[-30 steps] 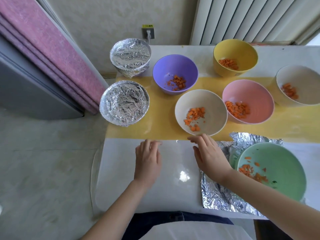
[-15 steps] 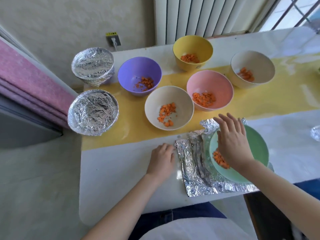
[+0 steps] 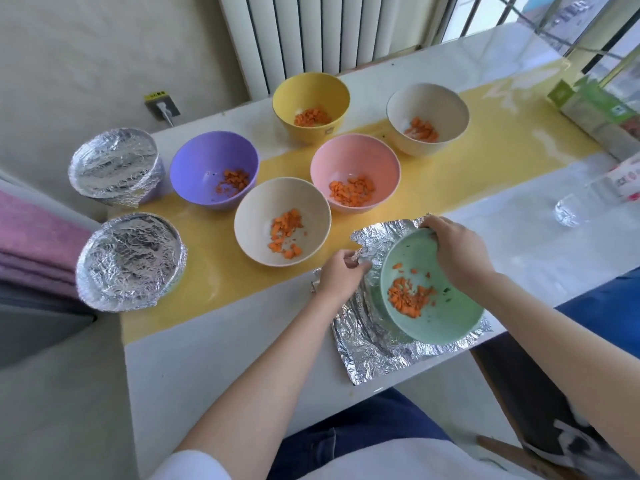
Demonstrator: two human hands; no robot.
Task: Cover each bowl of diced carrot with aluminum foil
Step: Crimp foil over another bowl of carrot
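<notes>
In the head view, the right hand (image 3: 460,258) now grips the far rim of the green bowl (image 3: 450,323) and seems to tip it up; half a second ago it only reached over it. The left hand (image 3: 341,275), which lay flat beside the foil sheet (image 3: 374,358), now pinches its left edge. The sheet lies under the bowl, so I judge it is being freed to go on top. This bowl and five others are uncovered.
</notes>
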